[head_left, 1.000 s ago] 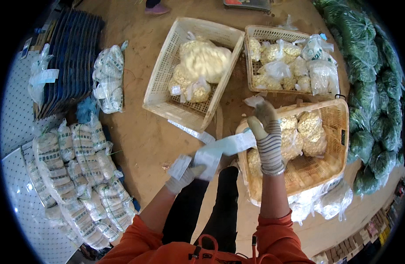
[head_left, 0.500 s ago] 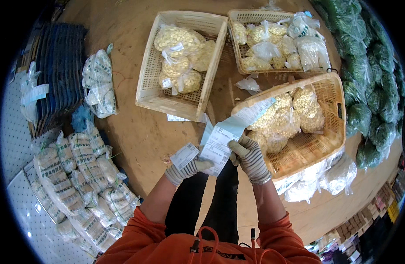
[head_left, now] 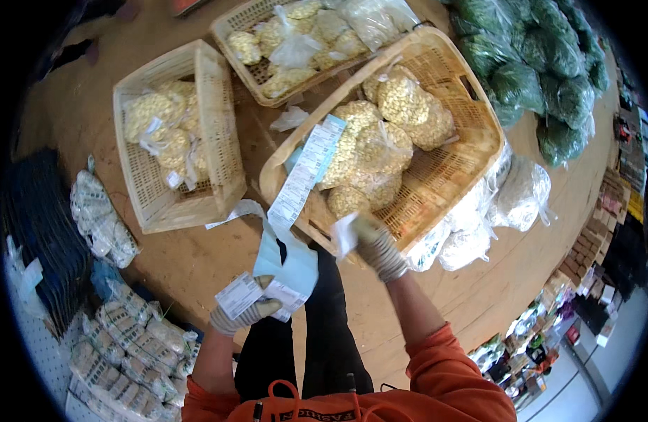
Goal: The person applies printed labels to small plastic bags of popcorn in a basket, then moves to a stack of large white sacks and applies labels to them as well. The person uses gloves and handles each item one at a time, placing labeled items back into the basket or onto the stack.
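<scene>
My left hand (head_left: 248,313), in a striped knit glove, is closed on a long label strip (head_left: 306,176) with white printed labels on pale blue backing. The strip loops up and drapes over the rim of the right-hand tan plastic crate (head_left: 450,63). A separate printed label (head_left: 238,295) lies across the left glove. My right hand (head_left: 375,247), gloved alike and slightly blurred, pinches a small white label (head_left: 345,235) just above that crate's near edge. Inside the crate are clear bags of pale yellow pieces (head_left: 377,148) resembling peeled garlic cloves.
Two more crates, a cream crate (head_left: 222,133) and a tan crate (head_left: 268,91), hold similar bags. White bags (head_left: 517,193) sit right of the near crate, green bags (head_left: 517,88) beyond. Bundled packs (head_left: 127,344) and a dark stack (head_left: 39,232) stand left.
My right hand has left the strip and moved over the crate's near edge with a label. My left hand keeps the strip, lower down. The whole view has shifted toward the right.
</scene>
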### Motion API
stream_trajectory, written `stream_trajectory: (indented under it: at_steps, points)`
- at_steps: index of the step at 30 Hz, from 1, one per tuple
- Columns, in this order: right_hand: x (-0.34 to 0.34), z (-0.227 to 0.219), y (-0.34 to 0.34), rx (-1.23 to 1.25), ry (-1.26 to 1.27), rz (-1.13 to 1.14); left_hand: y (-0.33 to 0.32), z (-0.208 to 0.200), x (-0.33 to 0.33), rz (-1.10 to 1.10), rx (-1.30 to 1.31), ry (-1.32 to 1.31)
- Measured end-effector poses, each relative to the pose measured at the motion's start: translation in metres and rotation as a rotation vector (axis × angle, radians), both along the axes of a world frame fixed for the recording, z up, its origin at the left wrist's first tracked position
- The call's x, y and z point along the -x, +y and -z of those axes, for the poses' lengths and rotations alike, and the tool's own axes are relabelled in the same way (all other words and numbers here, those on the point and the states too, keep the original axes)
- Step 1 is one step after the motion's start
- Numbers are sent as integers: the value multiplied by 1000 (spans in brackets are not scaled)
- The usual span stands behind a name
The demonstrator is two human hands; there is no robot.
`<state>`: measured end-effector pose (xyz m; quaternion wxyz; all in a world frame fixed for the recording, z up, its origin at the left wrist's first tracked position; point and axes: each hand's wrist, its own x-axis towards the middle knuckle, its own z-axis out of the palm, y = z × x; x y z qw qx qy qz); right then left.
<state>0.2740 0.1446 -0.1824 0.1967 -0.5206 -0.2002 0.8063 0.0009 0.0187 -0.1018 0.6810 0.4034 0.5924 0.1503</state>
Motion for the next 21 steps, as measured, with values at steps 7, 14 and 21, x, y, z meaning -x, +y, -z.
stream_trajectory:
  at_steps: [7,14,21]
  points:
    - [-174,206,109,-710,-1293,-399,-11,34,-2,10,243,134]
    - [-161,325,186,-674,-1400,-228,19,48,-15,-114,560,-59]
    - [-76,278,157,-560,-1464,-715,-11,58,-18,-310,543,-131]
